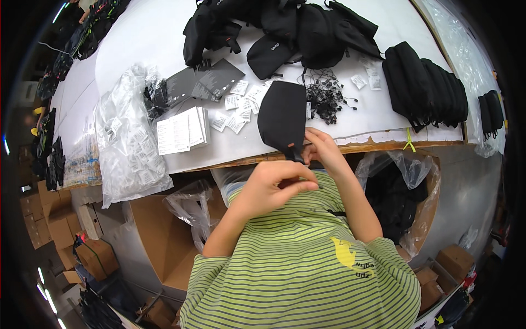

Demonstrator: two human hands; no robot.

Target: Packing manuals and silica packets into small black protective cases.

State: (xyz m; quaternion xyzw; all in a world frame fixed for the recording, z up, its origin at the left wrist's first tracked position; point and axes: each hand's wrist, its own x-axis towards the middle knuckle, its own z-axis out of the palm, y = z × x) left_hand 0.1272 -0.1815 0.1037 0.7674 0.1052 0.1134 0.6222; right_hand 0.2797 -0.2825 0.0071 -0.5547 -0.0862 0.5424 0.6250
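A black fabric pouch (282,115) lies on the white table, its narrow strap end reaching over the front edge. My right hand (323,149) is closed at that end, its fingers pinching the pouch beside the strap. Just nearer to me, my left hand (278,183) has thumb and forefinger pressed together; whatever they may hold is too small to make out. Right of the pouch lies a heap of small black cords (326,96) with toggles. Small white packets (236,119) are scattered to its left, close to a stack of white printed cards (182,130).
A pile of black bags (312,33) covers the far table, and a row of folded black pouches (424,85) stands at right. Dark grey cards (211,79) and a clear plastic bag of packets (134,137) lie left. Open cartons (170,236) stand below the table edge.
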